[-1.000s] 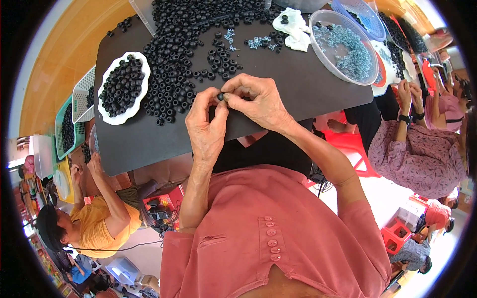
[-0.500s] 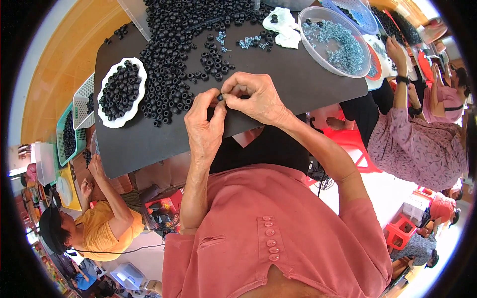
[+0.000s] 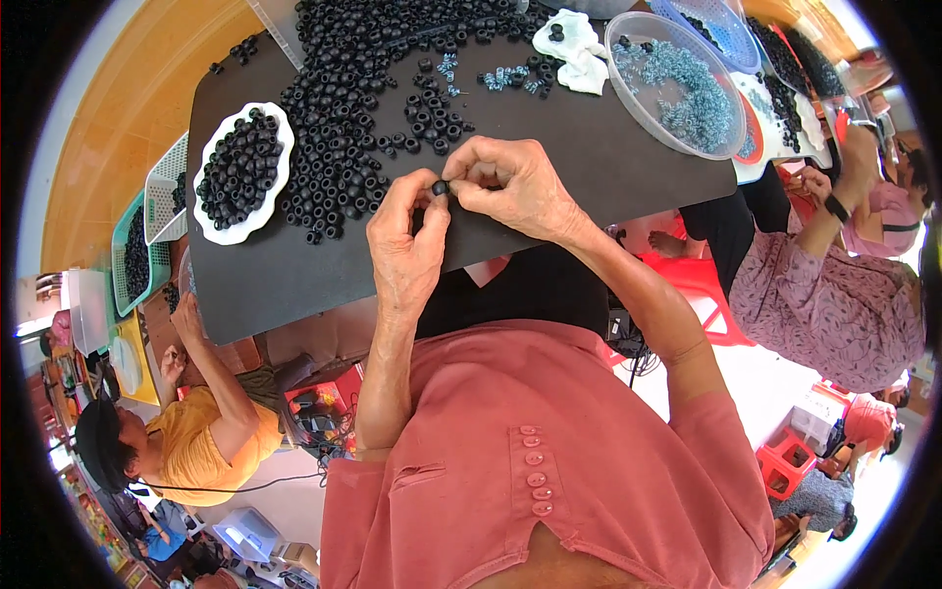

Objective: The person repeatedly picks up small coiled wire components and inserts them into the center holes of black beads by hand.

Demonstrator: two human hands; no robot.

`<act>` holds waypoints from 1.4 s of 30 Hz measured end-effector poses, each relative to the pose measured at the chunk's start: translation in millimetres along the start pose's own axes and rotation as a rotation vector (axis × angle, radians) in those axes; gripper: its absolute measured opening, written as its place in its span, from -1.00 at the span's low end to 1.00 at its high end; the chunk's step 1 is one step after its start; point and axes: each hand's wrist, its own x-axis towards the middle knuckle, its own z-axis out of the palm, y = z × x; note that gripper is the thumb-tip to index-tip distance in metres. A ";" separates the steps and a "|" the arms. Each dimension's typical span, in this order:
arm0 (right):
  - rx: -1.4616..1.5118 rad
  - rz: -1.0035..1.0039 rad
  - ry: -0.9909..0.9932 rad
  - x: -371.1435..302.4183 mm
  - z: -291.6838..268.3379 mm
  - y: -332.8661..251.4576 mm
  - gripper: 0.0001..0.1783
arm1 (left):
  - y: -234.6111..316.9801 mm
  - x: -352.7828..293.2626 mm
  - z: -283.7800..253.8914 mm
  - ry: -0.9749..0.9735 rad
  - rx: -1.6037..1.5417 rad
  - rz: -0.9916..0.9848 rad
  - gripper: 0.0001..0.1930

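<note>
From where I'm standing, with the clock centred on the hands and twelve straight ahead of the worker, a single black bead sits up in the air over the near part of the dark table. The left hand has closed its thumb and forefinger on that bead, pinching it at the tips. The right hand comes in from three o'clock, thumb and finger drawn together right beside the bead; I cannot tell whether they grip it too, or something tiny.

A big spill of black beads runs from about ten o'clock round towards twelve, with a looser cluster at twelve. At nine o'clock, a white wavy-edged plate holds a mound of the same kind. A few pale blue beads lie at one o'clock, and a crumpled white cloth lies between one and two. At two stands a round clear tub with more pale blue beads inside, and beyond it a blue basket.

Out at half past eight is a green basket. A person in a yellow shirt sits between seven and eight, another in a patterned top at half past three.
</note>
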 end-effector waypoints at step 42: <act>-0.536 -0.296 0.230 58.8 -40.5 17.2 -0.85 | 0.3 4.8 -8.1 -0.018 -0.314 -0.136 -0.84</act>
